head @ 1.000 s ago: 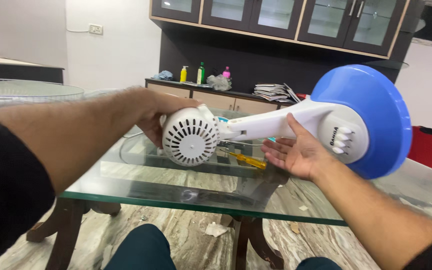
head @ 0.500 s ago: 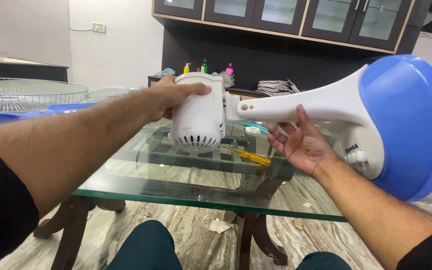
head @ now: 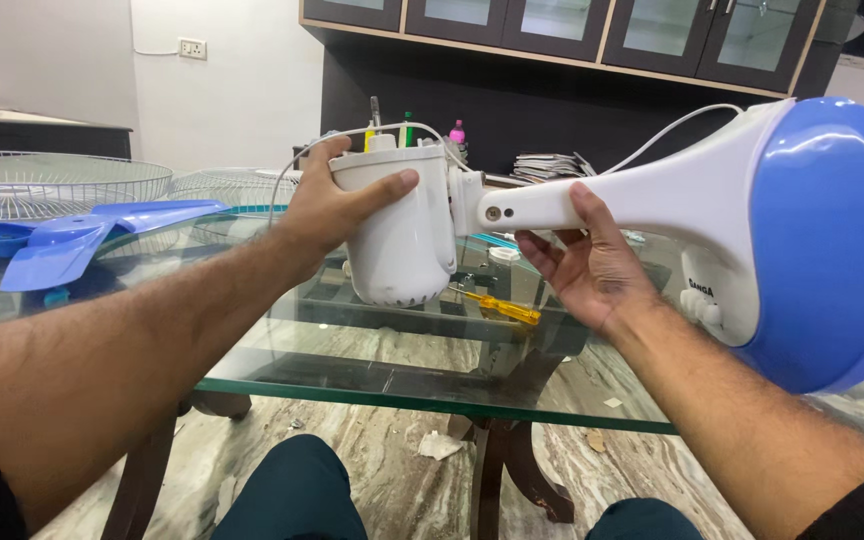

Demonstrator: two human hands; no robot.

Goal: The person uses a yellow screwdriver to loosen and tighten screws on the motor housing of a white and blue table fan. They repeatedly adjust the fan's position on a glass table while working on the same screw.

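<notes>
We hold the table fan above the glass table, its near edge at 6 o'clock. Our left hand clasps the white motor housing; our right hand cups the neck, seemingly loosely, blue base at 3 o'clock.

Fan motor housing turned from grille facing the camera to grille facing down, left hand shifted from behind it to gripping its upper side, right hand moved from near the blue base up onto the white neck, base swung nearer the camera
</notes>
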